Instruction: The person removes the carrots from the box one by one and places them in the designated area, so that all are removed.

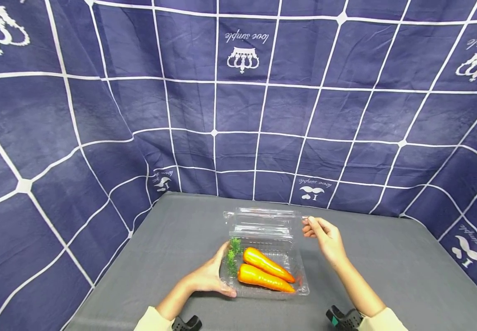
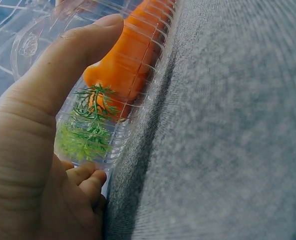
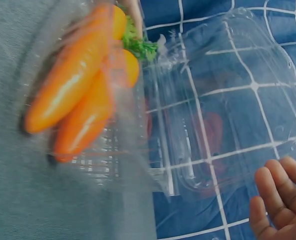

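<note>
A clear plastic clamshell box (image 1: 300, 287) rests on the grey table with its lid (image 1: 263, 219) raised at the back. Inside lie two orange carrots (image 1: 263, 276), thick ends to the left and tips to the right, with feathery green tops (image 1: 233, 257) along the left wall. My left hand (image 1: 211, 274) grips the box's left side, thumb at the front and fingers at the back. At the lid's right corner, my right hand (image 1: 325, 234) pinches the edge between thumb and index finger. Its other fingers (image 3: 275, 192) show beside the lid in the right wrist view.
The grey tabletop (image 1: 387, 266) spreads around the box. A dark blue cloth (image 1: 242, 105) with white grid lines hangs behind the table and along both sides. Black straps (image 1: 346, 318) sit at both wrists, by pale sleeves.
</note>
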Demonstrator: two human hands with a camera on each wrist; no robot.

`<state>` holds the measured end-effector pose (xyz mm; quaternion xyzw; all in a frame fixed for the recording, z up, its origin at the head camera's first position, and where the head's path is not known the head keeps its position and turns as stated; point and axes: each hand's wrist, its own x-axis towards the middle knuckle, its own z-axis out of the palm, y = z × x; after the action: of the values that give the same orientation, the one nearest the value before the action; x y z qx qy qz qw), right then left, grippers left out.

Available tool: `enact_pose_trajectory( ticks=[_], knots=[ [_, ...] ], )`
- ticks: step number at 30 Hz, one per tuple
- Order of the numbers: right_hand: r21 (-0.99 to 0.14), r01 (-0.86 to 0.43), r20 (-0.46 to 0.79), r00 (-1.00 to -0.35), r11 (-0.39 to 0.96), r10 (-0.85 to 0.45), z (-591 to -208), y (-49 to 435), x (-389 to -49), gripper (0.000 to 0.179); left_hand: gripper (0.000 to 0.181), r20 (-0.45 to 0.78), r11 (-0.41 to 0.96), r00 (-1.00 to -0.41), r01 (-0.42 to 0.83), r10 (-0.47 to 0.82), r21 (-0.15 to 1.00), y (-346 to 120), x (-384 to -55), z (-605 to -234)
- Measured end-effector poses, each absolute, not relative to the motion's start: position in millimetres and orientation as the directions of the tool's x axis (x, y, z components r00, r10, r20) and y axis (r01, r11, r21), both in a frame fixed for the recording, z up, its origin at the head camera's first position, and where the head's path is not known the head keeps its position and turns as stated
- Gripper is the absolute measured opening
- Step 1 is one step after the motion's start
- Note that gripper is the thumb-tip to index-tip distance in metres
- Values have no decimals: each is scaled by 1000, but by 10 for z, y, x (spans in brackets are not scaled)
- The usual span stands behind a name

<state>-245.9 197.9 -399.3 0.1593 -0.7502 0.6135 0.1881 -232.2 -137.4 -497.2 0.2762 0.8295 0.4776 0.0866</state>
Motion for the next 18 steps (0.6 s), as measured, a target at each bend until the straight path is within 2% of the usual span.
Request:
enact_pose_trajectory(
  ticks=[10,18],
  knots=[
    [-902,-310,324,-946,302,-6,-3807,1996,-2696,46,133,102,397,-833,362,543,844,-1370,-2313,-4951],
    [-921,-224,230,-973,319,-18,-3805,1996,-2945,47,134,95,403,-832,360,546,841,-1376,-2305,-4947]
  ],
)
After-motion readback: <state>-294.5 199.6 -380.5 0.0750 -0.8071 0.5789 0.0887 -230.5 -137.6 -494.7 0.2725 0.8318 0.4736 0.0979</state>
